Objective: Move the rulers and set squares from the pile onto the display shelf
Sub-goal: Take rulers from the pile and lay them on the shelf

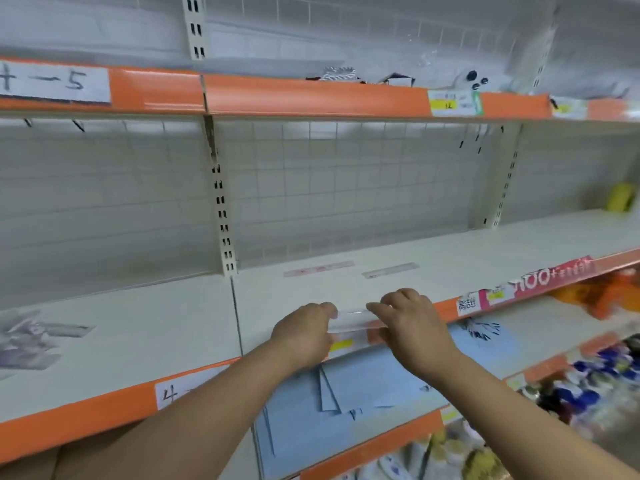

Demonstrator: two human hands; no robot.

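Observation:
A clear plastic ruler (351, 319) is held level just above the front edge of the middle display shelf (450, 251). My left hand (304, 336) grips its left end and my right hand (408, 318) pinches its right end. Two rulers lie flat further back on that shelf: a pinkish ruler (318, 269) and a clear grey ruler (390, 270). A pile of clear rulers and set squares (33, 341) lies on the same shelf level at the far left, blurred.
A wire grid back panel (346, 188) closes the shelf behind. The upper shelf's orange rail (311, 97) hangs overhead. Blue sheets (367, 386) lie on the shelf below, packaged goods (588, 379) at the lower right. A yellow item (620, 197) sits far right.

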